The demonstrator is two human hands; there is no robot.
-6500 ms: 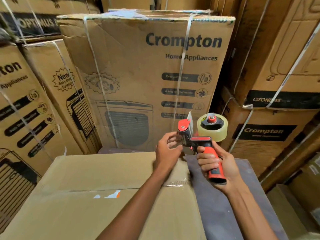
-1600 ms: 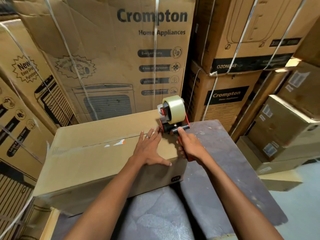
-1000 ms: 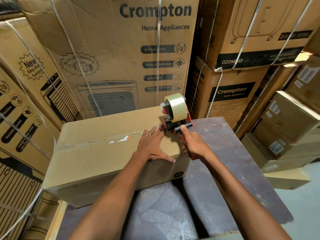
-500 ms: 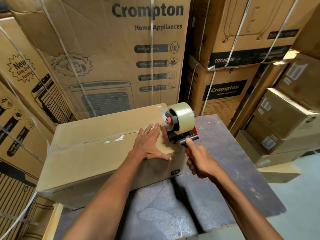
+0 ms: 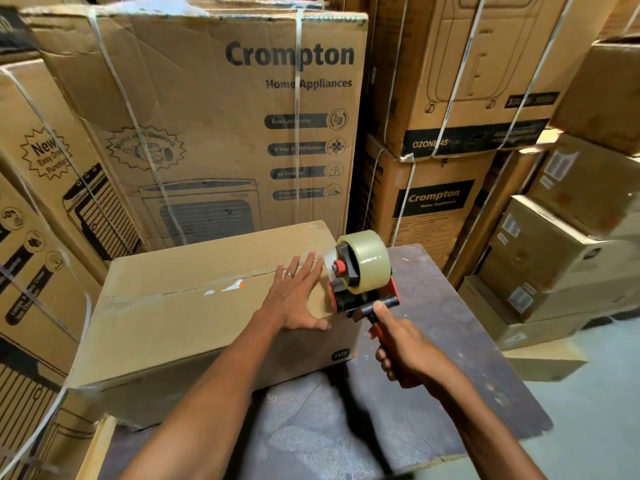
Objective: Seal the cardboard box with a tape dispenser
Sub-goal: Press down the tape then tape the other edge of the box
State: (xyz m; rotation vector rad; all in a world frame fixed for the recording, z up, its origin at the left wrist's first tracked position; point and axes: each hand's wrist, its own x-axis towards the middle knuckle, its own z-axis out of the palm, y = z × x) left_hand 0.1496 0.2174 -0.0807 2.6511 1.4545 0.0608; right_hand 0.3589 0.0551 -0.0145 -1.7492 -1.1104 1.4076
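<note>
A long brown cardboard box (image 5: 180, 317) lies on a dark worn table (image 5: 450, 358), its top flaps meeting in a seam that runs left to right. My left hand (image 5: 298, 292) presses flat, fingers spread, on the right end of the top, a ring on one finger. My right hand (image 5: 405, 351) grips the red handle of the tape dispenser (image 5: 360, 275). The dispenser carries a roll of clear tape and sits against the box's right end, at the top edge by the seam. A short stretch of clear tape lies on the box beside my left fingertips.
Tall strapped Crompton appliance cartons (image 5: 221, 133) stand right behind and left of the table. More stacked cartons (image 5: 561, 244) fill the right side down to a grey floor (image 5: 595, 410). A wooden edge (image 5: 97, 448) shows at the lower left.
Over the last second the dispenser has swung down from the box's top right edge to its right end, my right hand pulling towards me. My left hand has stayed flat on the box top.
</note>
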